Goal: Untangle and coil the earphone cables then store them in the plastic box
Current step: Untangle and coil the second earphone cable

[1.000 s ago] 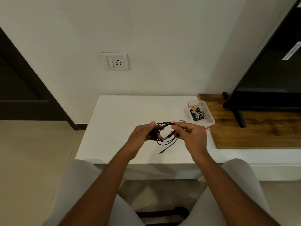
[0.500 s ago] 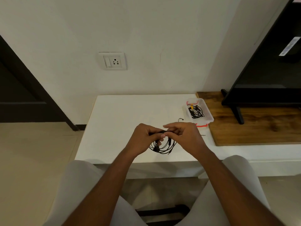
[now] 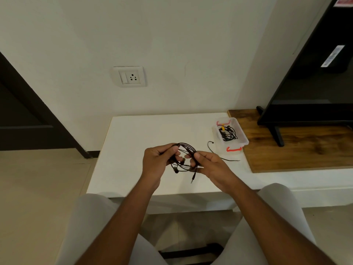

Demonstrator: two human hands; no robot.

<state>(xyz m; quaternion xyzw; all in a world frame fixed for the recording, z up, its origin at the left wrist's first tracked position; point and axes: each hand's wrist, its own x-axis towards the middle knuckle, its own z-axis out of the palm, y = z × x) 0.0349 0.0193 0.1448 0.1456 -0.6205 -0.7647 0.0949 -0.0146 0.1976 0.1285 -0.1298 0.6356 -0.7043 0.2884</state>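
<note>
Currently: coiling stage, one set in hand. The left hand (image 3: 155, 163) and right hand (image 3: 210, 166) hold a dark earphone cable (image 3: 188, 146) between them, above the near middle of the white table (image 3: 133, 140) and not resting on it. The left fingers curl around one side of the loops; the right thumb and fingers pinch the other side. Both grips are closed on the cable.

The cable sits in several rough loops and reads as mostly wound. Loose ends: the jack plug (image 3: 193, 177) hangs free below the right hand, and the earbuds (image 3: 175, 170) dangle under the left fingers. No knots are visible, though the hands hide part of the bundle.

Done, judging from the layout: the plastic box (image 3: 244, 142) stands lidless at the table's far right edge, against the wooden board (image 3: 286, 150). It holds a bundle of black cables (image 3: 228, 133) with something yellow on it. How many sets are in there, and how neatly coiled, cannot be told.

Left to do: tuck the hanging plug and buds into the coil, carry it right and forward to the box, and drop it in. One thin black strand (image 3: 229, 160) lies on the table just beside the box, between it and the right hand. Whether it is another earphone or a tie cannot be told; if a cable, it needs coiling and storing too. No lid is in view.
</note>
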